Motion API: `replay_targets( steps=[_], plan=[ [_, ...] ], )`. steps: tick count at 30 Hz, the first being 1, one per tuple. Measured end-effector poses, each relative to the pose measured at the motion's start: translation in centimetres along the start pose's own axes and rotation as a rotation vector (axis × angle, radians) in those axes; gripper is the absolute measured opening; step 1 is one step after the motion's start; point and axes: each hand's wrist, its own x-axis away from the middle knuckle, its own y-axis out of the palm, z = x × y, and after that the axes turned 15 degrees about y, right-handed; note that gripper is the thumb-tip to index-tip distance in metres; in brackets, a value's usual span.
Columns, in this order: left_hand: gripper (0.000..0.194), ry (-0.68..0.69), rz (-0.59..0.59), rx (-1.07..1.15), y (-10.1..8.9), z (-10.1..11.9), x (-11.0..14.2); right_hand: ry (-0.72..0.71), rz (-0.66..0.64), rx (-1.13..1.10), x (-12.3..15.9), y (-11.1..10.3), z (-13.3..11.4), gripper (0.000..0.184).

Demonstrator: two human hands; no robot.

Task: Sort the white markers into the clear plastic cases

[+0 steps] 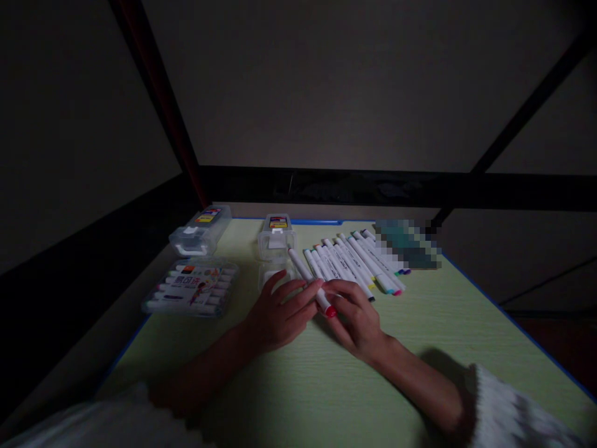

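A white marker (301, 266) with a red end slants between my two hands, above the tabletop. My left hand (282, 314) has its fingers against the marker's side. On the red end, the fingers of my right hand (357, 318) close around the barrel. Just beyond lies a row of white markers (342, 261) with differently coloured ends. Behind my left hand stands a small clear plastic box (277, 236) with a label, and a clear tray-like part (267, 274) in front of it is partly hidden by my fingers.
On the left, a clear case of markers (191, 287) lies flat, with a larger clear latched box (201, 231) behind it. A dark green, partly pixelated flat object (405, 244) sits at the far right. The pale green table (466, 336) has a blue edge.
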Motion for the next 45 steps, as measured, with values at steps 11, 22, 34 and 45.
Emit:
replay_targets(
  steps=[11, 22, 34, 45],
  plan=[
    [0.02, -0.02, -0.069, -0.018, 0.3, -0.4, 0.1, 0.103, -0.071, -0.014, 0.3, 0.5, 0.6, 0.026],
    [0.021, -0.113, -0.124, 0.073, 0.6, -0.5, 0.4, 0.168, -0.172, -0.035, 0.2, 0.8, 0.6, 0.027],
    [0.028, -0.208, -0.071, 0.137, 0.6, -0.4, 0.5, 0.199, -0.278, 0.023, 0.4, 0.8, 0.6, 0.046],
    [0.051, -0.424, -0.025, 0.306, 1.2, -0.2, 1.2, 0.196, -0.38, 0.103, 0.3, 1.0, 0.6, 0.049]
  ],
)
